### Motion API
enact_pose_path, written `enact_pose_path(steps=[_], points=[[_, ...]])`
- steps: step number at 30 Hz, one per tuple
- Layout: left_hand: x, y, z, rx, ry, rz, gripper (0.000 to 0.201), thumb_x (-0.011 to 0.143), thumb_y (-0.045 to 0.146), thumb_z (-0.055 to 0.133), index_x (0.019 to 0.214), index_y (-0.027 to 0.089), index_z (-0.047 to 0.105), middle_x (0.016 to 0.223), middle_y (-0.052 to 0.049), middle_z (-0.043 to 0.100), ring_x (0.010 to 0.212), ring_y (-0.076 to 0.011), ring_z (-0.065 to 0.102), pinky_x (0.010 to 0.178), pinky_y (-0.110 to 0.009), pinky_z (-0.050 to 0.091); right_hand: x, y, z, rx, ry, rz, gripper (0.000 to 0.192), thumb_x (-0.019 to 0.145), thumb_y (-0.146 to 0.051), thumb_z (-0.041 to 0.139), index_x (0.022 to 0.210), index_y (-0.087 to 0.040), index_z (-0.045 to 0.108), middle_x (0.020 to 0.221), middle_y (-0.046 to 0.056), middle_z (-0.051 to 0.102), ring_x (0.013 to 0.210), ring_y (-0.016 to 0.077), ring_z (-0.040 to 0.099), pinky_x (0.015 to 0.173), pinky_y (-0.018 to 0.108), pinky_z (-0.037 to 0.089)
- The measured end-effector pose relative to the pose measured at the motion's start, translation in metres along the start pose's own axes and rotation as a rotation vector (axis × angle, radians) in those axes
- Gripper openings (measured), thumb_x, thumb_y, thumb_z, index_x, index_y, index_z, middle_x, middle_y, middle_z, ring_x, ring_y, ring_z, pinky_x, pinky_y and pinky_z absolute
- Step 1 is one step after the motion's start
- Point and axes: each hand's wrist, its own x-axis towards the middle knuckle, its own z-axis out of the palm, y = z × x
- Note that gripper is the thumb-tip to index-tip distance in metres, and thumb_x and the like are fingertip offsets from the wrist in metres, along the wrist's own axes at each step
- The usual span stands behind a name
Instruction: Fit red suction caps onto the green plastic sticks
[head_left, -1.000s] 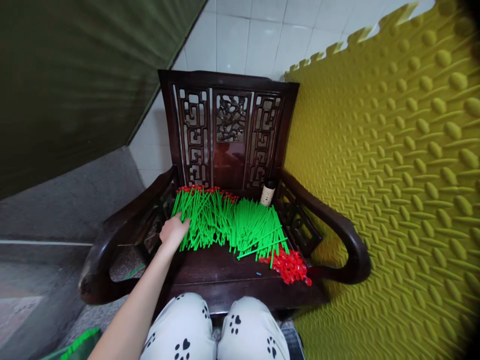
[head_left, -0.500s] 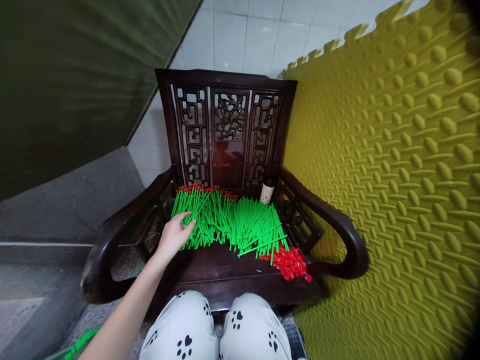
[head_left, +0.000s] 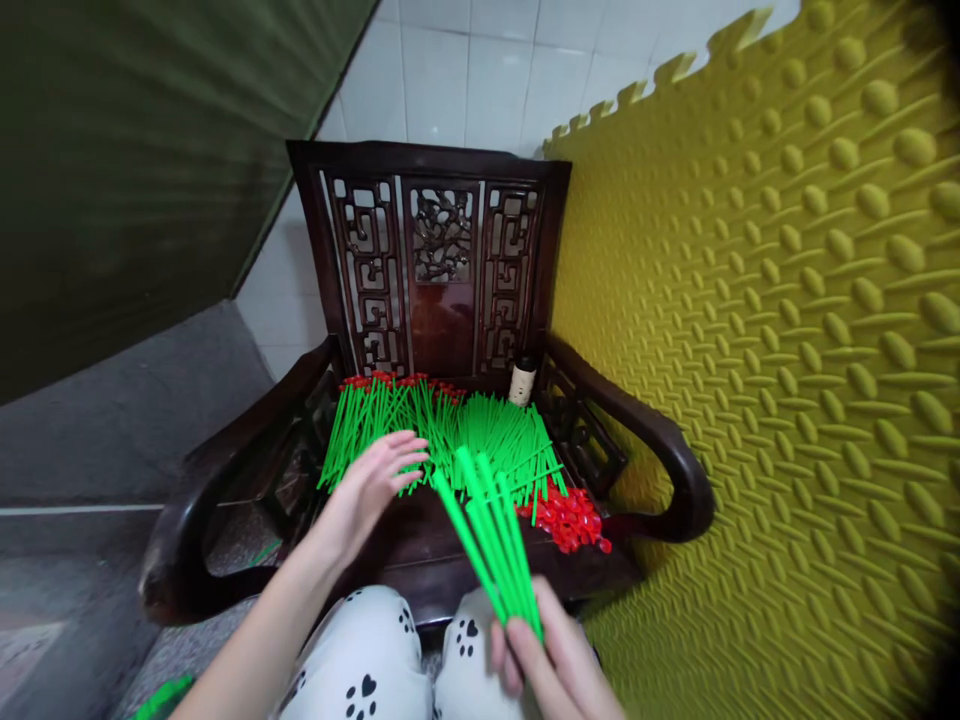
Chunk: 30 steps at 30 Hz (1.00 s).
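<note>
So the right hand [head_left: 559, 655] is pinched shut around the bottom ends of a small bundle of green sticks [head_left: 491, 530], which fans up and away from the fingers toward the seat. Just past the bundle's tips sits the big pile of green sticks [head_left: 442, 435] on the dark carved wooden armchair [head_left: 442, 250]. The left hand [head_left: 375, 485] hovers open over that pile's near edge, fingers spread. A heap of red caps [head_left: 570, 520] lies right of the bundle.
</note>
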Motion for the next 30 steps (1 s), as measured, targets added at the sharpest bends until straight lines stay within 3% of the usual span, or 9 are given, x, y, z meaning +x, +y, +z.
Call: enact_pose_path(steps=[1, 3, 6, 8, 10, 17, 22, 26, 30], points=[[-0.004, 0.001, 0.014, -0.122, -0.183, 0.001, 0.051, 0.085, 0.051, 0.055, 0.123, 0.017, 0.054, 0.129, -0.015, 0.056, 0.118, -0.0277, 0.053, 0.098, -0.04, 0.043, 0.015, 0.001, -0.008, 0.101, 0.104, -0.011, 0.03, 0.099, -0.038, 0.025, 0.098, -0.023, 0.051, 0.076, 0.002, 0.059, 0.064, 0.0139, 0.056, 0.065, 0.028, 0.048], [-0.006, 0.002, 0.042, -0.19, -0.425, 0.047, 0.058, 0.078, 0.041, 0.07, 0.13, 0.022, 0.05, 0.135, -0.011, 0.051, 0.123, -0.0261, 0.048, 0.103, -0.038, 0.038, 0.048, 0.005, -0.021, 0.249, 0.234, -0.082, 0.025, 0.097, -0.041, 0.035, 0.096, -0.021, 0.051, 0.076, 0.001, 0.057, 0.068, 0.014, 0.054, 0.069, 0.028, 0.047], [0.009, -0.001, 0.073, -0.131, -0.556, 0.022, 0.064, 0.077, 0.032, 0.074, 0.134, 0.026, 0.045, 0.137, -0.011, 0.049, 0.096, -0.0193, 0.061, 0.083, -0.032, 0.049, 0.091, 0.022, -0.028, 0.338, 0.294, -0.164, 0.024, 0.094, -0.043, 0.043, 0.103, -0.022, 0.05, 0.076, 0.0, 0.057, 0.068, 0.0142, 0.054, 0.068, 0.027, 0.046], [0.025, -0.011, 0.082, -0.078, -0.553, -0.059, 0.059, 0.081, 0.039, 0.068, 0.133, 0.024, 0.045, 0.133, -0.013, 0.052, 0.07, -0.0123, 0.06, 0.061, -0.026, 0.049, 0.11, 0.043, -0.023, 0.336, 0.31, -0.179, 0.027, 0.094, -0.043, 0.041, 0.11, -0.022, 0.05, 0.081, 0.001, 0.06, 0.071, 0.0156, 0.057, 0.069, 0.028, 0.047], [0.037, -0.027, 0.085, -0.022, -0.528, -0.124, 0.053, 0.084, 0.048, 0.062, 0.126, 0.017, 0.052, 0.125, -0.015, 0.058, 0.056, -0.0085, 0.054, 0.05, -0.023, 0.045, 0.119, 0.07, -0.014, 0.276, 0.328, -0.178, 0.03, 0.095, -0.041, 0.039, 0.114, -0.022, 0.05, 0.085, 0.003, 0.063, 0.076, 0.0173, 0.059, 0.073, 0.03, 0.048], [0.039, -0.078, 0.081, 0.066, -0.552, -0.207, 0.053, 0.082, 0.055, 0.059, 0.109, 0.01, 0.064, 0.104, -0.014, 0.068, 0.061, -0.0122, 0.056, 0.049, -0.022, 0.041, 0.111, 0.136, 0.012, 0.179, 0.367, -0.163, 0.028, 0.093, -0.039, 0.041, 0.102, -0.019, 0.06, 0.083, 0.006, 0.068, 0.078, 0.0213, 0.063, 0.075, 0.032, 0.049], [0.036, -0.092, 0.081, 0.14, -0.593, -0.246, 0.052, 0.079, 0.056, 0.061, 0.105, 0.011, 0.066, 0.096, -0.011, 0.069, 0.074, -0.017, 0.06, 0.054, -0.023, 0.041, 0.106, 0.154, 0.019, 0.18, 0.338, -0.146, 0.034, 0.093, -0.041, 0.041, 0.113, -0.019, 0.057, 0.085, 0.007, 0.069, 0.08, 0.0228, 0.064, 0.078, 0.034, 0.048], [0.037, -0.1, 0.078, 0.2, -0.587, -0.251, 0.058, 0.074, 0.06, 0.065, 0.103, 0.01, 0.067, 0.087, -0.01, 0.069, 0.062, -0.0142, 0.057, 0.051, -0.023, 0.041, 0.104, 0.158, 0.021, 0.201, 0.299, -0.139, 0.035, 0.092, -0.044, 0.043, 0.109, -0.018, 0.059, 0.082, 0.007, 0.068, 0.079, 0.023, 0.064, 0.077, 0.034, 0.048], [0.034, -0.085, 0.081, 0.215, -0.537, -0.217, 0.058, 0.083, 0.062, 0.05, 0.117, 0.016, 0.059, 0.112, -0.013, 0.062, 0.055, -0.0118, 0.057, 0.042, -0.023, 0.042, 0.103, 0.144, 0.017, 0.259, 0.232, -0.132, 0.036, 0.094, -0.046, 0.039, 0.095, -0.017, 0.061, 0.077, 0.005, 0.065, 0.073, 0.0198, 0.061, 0.072, 0.032, 0.048]])
